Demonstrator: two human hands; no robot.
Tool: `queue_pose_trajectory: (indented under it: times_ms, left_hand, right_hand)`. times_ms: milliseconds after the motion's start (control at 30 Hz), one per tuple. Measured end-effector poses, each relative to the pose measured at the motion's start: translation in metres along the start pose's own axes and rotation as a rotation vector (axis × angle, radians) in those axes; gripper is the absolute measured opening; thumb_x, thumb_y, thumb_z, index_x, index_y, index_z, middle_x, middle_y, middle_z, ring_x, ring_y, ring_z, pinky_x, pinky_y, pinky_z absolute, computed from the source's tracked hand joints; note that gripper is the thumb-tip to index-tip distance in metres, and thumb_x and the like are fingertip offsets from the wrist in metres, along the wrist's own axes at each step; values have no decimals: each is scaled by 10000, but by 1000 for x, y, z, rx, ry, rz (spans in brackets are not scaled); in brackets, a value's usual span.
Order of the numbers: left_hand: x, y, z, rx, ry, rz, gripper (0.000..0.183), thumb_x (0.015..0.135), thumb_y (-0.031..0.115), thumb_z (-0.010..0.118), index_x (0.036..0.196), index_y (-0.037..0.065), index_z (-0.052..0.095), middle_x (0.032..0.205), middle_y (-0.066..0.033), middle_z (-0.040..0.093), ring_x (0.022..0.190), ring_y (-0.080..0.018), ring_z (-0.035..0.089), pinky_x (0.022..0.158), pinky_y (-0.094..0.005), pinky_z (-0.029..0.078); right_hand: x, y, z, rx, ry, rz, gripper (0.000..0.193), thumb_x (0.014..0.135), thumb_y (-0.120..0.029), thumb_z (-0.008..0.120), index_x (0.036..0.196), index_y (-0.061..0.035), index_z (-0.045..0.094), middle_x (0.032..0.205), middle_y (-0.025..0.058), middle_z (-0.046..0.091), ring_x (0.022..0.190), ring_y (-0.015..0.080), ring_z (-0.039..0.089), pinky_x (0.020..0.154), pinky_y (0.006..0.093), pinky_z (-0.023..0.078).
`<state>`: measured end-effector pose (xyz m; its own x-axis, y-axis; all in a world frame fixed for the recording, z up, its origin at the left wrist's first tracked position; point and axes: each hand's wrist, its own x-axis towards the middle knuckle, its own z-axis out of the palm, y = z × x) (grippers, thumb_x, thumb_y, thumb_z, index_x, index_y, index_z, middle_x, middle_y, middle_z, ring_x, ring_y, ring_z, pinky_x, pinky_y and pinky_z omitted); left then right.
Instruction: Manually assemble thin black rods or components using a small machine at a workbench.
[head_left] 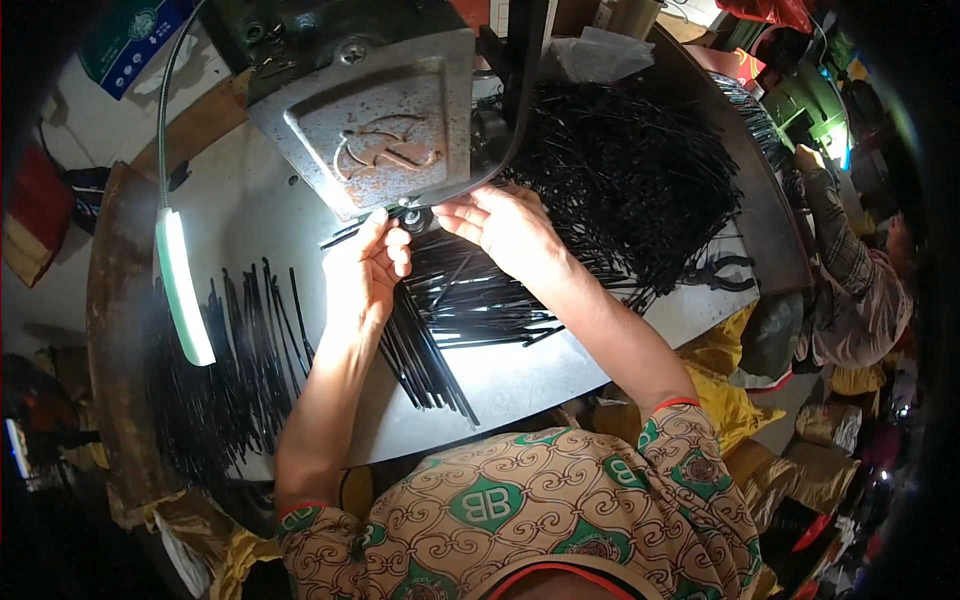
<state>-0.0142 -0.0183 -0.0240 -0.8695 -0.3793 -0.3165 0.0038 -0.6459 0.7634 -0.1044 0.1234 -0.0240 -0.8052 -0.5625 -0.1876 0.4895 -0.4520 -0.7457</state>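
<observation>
Both my hands are raised to the underside of a grey metal machine head (370, 130) with a raised umbrella emblem. My left hand (368, 268) is closed, thumb and fingertips pinched just below the head's lower tip. On the other side, my right hand (505, 228) has its fingers pressed together. Between the two sits a small round black part (416, 219) of the machine. What either hand pinches is too small and hidden to name. Thin black rods (430, 360), like umbrella ribs, lie in a row below my hands.
A large heap of black ribs (630, 180) covers the right of the metal-topped table (520, 390). More ribs (225, 380) lie at the left, beside a lit lamp (183, 290) on a bendable neck. Black-handled pliers (725, 273) rest at the right edge. Another person's arm (835, 225) shows far right.
</observation>
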Motion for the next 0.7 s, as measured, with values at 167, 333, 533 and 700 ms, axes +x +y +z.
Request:
queue_pose_trajectory:
  times_ms: [167,333,533,700]
  left_hand:
    - [-2,-6,-3,-23,26,14,226,813,203,555,845,-21,546,659,-84,581,512,-135,525,460,-222,421]
    - [-7,-13,4,-85,90,6,227,821,211,549,854,-14,540,665,-80,581,521,-132,522,464,-219,417]
    - [-1,-17,-2,-72,-22,37,172,838,193,525,872,25,529,710,-82,579,569,-110,496,517,-202,405]
    - [-9,-6,5,14,83,41,179,821,217,551,845,40,546,688,-61,587,554,-98,510,502,-206,408]
  right_hand:
    - [-7,3,3,65,-16,-12,214,863,-116,441,908,74,528,857,190,582,795,234,603,737,333,513]
    - [-11,10,3,111,23,-57,191,857,-110,447,901,61,521,835,176,581,793,237,603,729,340,514]
    - [-7,14,-8,254,11,-27,128,821,-84,501,854,34,538,819,148,591,682,238,618,657,346,532]
    - [-16,-7,-19,-22,-65,110,224,815,-132,548,883,79,517,865,171,580,776,237,608,699,322,520]
